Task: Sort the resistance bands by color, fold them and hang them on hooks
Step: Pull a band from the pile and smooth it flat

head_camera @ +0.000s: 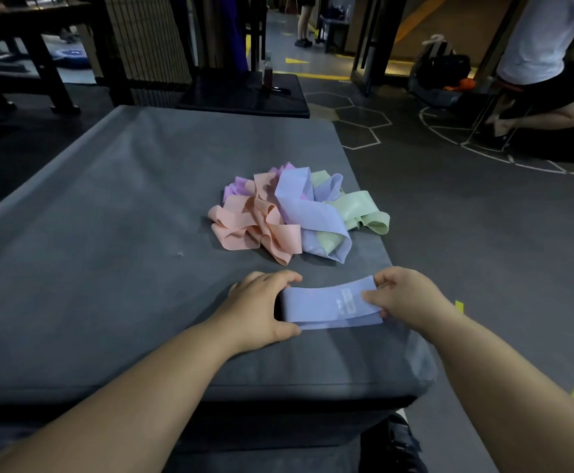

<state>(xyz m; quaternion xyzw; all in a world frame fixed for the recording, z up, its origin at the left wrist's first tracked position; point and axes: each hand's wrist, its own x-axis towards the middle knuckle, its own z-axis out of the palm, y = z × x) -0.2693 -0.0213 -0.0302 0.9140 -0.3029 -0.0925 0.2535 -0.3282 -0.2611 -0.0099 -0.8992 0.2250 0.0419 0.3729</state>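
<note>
A lavender-blue resistance band (326, 307) lies flattened and folded on the grey padded platform (108, 240), near its front right corner. My left hand (261, 310) grips its left end, fingers curled over the top edge and thumb under the front. My right hand (404, 298) pinches its right end between thumb and fingers. Behind the band sits a tangled pile: peach bands (254, 223) on the left, another lavender-blue band (316, 213) in the middle, pale green bands (360, 209) on the right and pink-purple bands (237, 187) at the back. No hooks are in view.
The platform's right edge drops to a dark floor with hexagon markings (360, 121). A seated person (548, 73) is at the far right by a dark bag (445, 70). A low black table (244, 93) with a bottle (267, 73) stands behind the platform.
</note>
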